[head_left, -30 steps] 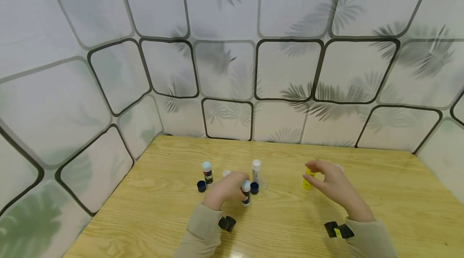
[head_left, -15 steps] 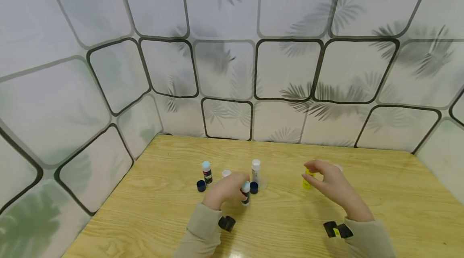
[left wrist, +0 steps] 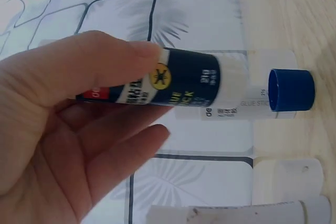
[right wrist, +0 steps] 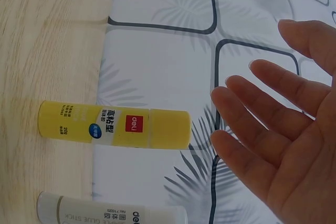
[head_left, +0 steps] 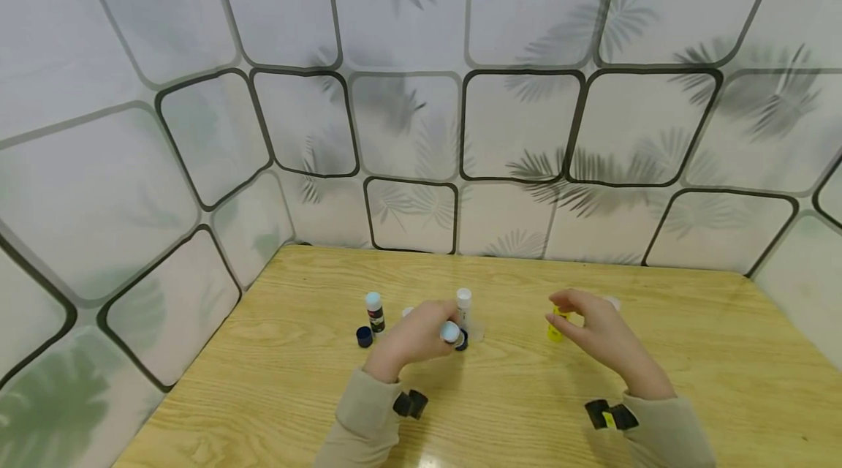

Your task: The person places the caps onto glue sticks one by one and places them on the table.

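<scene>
My left hand [head_left: 417, 336] grips a dark blue glue stick [left wrist: 184, 80] between thumb and fingers. Its pale blue end faces the head camera, while its white end is just above an upturned navy cap [left wrist: 292, 90] on the table. Behind that cap stands a white glue stick [head_left: 464, 307]. My right hand [head_left: 601, 329] is held with fingers extended beside an upright yellow glue stick [right wrist: 115, 124]; in the right wrist view a gap shows between them and nothing is in the palm.
At left stands a second dark glue stick [head_left: 375, 313] beside another navy cap [head_left: 364, 336]. Another white glue stick [right wrist: 110, 211] stands near the yellow one. A patterned cloth wall [head_left: 421, 124] rises behind the wooden table [head_left: 513, 409].
My left hand has lifted the dark blue glue stick from upright and shifted it slightly forward and right to the navy cap, its pale end tipping toward the head camera. The right hand stays still.
</scene>
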`<state>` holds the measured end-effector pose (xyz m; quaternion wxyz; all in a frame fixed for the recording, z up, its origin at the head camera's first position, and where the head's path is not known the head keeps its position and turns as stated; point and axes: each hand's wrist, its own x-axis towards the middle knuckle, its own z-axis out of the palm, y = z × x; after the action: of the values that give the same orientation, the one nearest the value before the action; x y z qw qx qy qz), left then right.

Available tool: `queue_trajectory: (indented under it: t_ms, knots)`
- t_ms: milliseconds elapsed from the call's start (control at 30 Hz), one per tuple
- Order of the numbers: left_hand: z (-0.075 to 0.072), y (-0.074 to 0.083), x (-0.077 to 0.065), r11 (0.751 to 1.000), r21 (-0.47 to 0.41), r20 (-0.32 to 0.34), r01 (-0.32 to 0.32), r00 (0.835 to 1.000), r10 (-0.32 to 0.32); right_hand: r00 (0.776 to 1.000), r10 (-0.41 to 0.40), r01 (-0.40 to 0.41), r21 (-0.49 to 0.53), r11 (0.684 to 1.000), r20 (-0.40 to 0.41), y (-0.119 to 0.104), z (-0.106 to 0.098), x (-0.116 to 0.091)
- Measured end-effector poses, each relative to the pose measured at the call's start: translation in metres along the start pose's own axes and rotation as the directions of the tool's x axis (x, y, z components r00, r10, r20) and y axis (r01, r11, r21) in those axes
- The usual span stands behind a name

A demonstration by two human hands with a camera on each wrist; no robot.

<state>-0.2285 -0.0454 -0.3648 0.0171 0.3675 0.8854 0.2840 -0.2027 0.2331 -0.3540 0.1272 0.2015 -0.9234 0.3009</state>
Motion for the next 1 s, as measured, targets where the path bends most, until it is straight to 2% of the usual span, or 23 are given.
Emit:
queue_trajectory:
  t_ms: [233, 533, 700, 1000]
  knots:
    - [-0.006, 0.011, -0.003, 0.995, 0.071, -0.115, -0.066, 0.991, 0.074, 1.0, -0.002, 0.002, -0.001, 1.0, -0.001, -0.001, 0.001, 0.0]
    - [-0.009, 0.019, -0.006, 0.972, 0.175, -0.235, -0.153, 0.953, 0.193, 1.0, -0.006, 0.006, 0.01, 1.0, 0.002, -0.001, 0.0, 0.0]
    - [-0.011, 0.023, -0.007, 0.97, 0.17, -0.276, -0.176, 0.936, 0.218, 1.0, -0.006, 0.006, 0.014, 1.0, 0.0, -0.001, 0.0, -0.001]
    - [-0.013, 0.027, -0.008, 0.965, 0.173, -0.306, -0.196, 0.921, 0.242, 1.0, -0.008, 0.008, 0.008, 1.0, -0.001, -0.001, 0.001, -0.001]
